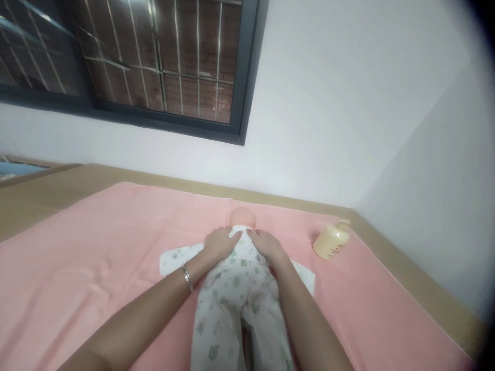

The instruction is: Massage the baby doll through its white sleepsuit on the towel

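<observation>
A baby doll in a white outfit with green bear prints lies stretched out on the pink blanket, its smooth bald head pointing away from me. Its sleeves are spread to both sides, and its trouser legs run toward me. My left hand, below a silver bracelet, is closed around the doll's upper body on the left, thumb resting on the cloth near the neck. On the opposite side, my right hand grips it the same way. Most fingers of both hands are hidden. Whether the doll lies face up I cannot tell.
A pale yellow pump bottle leans on the blanket to the right of the doll. Around the blanket runs a tan surface edge, with a white wall behind it. A dark-framed window with metal bars is at upper left.
</observation>
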Motion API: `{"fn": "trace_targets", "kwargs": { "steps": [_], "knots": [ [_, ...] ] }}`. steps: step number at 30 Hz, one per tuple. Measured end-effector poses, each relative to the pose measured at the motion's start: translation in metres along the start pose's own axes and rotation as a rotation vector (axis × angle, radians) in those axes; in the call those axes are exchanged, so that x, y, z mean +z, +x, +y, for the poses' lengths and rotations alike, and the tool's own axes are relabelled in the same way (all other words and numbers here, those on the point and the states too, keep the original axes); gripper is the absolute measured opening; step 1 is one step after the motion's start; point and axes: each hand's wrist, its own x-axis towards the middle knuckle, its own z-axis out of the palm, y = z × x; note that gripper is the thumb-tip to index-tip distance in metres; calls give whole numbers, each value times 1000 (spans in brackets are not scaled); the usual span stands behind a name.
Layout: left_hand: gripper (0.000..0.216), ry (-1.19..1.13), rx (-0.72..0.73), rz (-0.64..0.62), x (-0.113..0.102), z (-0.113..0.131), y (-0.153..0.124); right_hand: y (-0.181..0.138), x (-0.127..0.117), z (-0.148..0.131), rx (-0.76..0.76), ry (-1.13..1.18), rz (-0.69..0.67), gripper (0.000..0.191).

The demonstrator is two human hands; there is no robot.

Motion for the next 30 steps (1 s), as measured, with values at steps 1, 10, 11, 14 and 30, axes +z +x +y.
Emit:
{"fn": "trace_targets", "kwargs": {
  "steps": [1,10,11,14,30],
  "knots": [
    [59,0,4,-2,0,0,0,0,0,0,1,-2,-2,69],
    [62,-4,28,-6,2,-4,2,0,0,0,4,0,-5,69],
    [63,2,31,-10,1,-4,2,0,0,0,4,-2,-3,68],
    [64,70,39,-2,-2,-1,1,0,0,0,-13,7,8,67],
    [12,211,1086,-19,21,45,-65,-27,-36,-13,-574,361,268,43]
  ]
}}
